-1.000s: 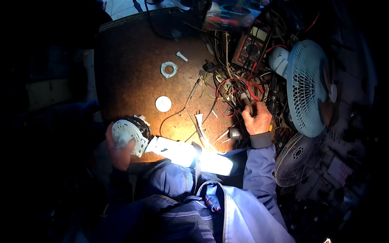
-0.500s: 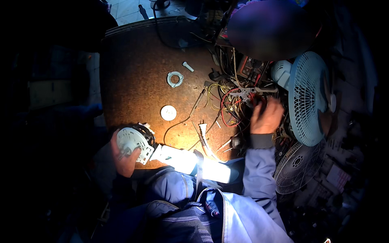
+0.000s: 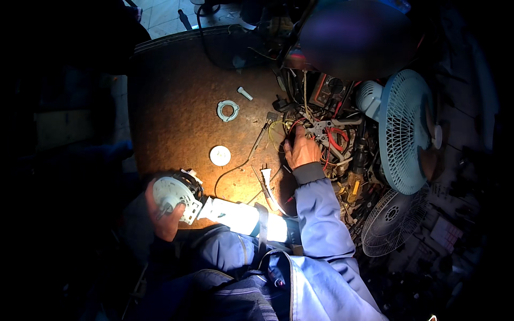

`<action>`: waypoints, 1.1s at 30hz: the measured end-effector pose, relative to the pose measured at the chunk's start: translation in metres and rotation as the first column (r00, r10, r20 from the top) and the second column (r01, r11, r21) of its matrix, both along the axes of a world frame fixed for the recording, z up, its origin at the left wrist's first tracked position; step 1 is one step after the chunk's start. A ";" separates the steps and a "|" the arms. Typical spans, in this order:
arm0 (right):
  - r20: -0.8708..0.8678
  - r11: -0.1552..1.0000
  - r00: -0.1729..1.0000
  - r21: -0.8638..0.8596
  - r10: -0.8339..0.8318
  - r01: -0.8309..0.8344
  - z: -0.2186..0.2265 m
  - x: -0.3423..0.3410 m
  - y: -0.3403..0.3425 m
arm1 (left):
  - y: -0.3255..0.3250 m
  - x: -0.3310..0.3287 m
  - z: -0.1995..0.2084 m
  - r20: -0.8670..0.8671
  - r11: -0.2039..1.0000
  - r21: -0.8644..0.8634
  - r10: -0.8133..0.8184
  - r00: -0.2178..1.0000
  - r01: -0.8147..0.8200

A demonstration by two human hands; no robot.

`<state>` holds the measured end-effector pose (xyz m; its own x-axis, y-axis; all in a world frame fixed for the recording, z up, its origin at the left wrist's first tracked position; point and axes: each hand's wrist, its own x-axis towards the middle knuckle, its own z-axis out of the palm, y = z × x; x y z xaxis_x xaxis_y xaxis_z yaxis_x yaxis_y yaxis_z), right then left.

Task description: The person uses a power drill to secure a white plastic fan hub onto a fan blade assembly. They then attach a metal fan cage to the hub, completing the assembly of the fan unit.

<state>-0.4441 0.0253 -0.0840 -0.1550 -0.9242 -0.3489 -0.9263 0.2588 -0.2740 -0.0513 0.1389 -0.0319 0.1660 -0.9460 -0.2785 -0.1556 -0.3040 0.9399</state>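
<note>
At the table's lower left, my left hand (image 3: pixel 163 222) is closed around a fan motor (image 3: pixel 172 193) with a slotted white cover and a dark body behind it. A brightly lit white fan neck (image 3: pixel 235 214) runs from it to the right, across my lap. My right hand (image 3: pixel 304 151) reaches into a heap of tangled wires (image 3: pixel 281 134), its thumb apart from the stretched fingers; the fingertips are partly hidden there. Just right of it lie grey pliers (image 3: pixel 321 128) and red-handled pliers (image 3: pixel 338 140). A white plug (image 3: pixel 265 174) with its cord lies below that hand.
On the brown table (image 3: pixel 176 107) lie a round white cap (image 3: pixel 220 155), a pale ring (image 3: pixel 228 111) and a small white peg (image 3: pixel 244 93). A multimeter (image 3: pixel 326 90) sits behind the wires. A light-blue fan (image 3: pixel 404 131) and a wire fan guard (image 3: pixel 393 219) stand at the right.
My right hand has moved left, from beside the fan to the nearer side of the wires, uncovering the red-handled pliers. My left hand keeps hold of the fan motor.
</note>
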 end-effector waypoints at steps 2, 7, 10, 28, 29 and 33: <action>0.045 0.999 0.998 0.004 0.048 -0.048 0.006 -0.002 0.003 | -0.001 0.000 0.002 0.032 1.000 0.024 0.001 1.000 -0.001; 0.084 0.994 0.990 -0.016 0.109 -0.109 0.020 -0.002 0.022 | 0.001 0.002 0.004 0.114 0.997 0.079 0.012 0.993 -0.021; 0.110 0.989 0.983 -0.028 0.144 -0.142 0.013 -0.004 0.033 | -0.001 -0.002 0.009 0.048 0.995 0.092 0.035 0.998 -0.039; 0.227 0.998 0.974 -0.069 0.022 -0.007 0.031 -0.033 0.072 | -0.005 -0.004 0.015 0.064 0.993 0.116 -0.008 0.998 0.001; 0.223 0.996 0.973 -0.057 -0.060 0.074 0.037 -0.027 0.075 | -0.005 -0.002 0.014 0.104 0.993 0.119 -0.032 0.994 0.020; 0.143 0.994 0.986 -0.055 -0.091 0.100 0.030 -0.018 0.103 | -0.004 -0.003 0.018 0.059 0.995 0.096 -0.010 0.998 0.004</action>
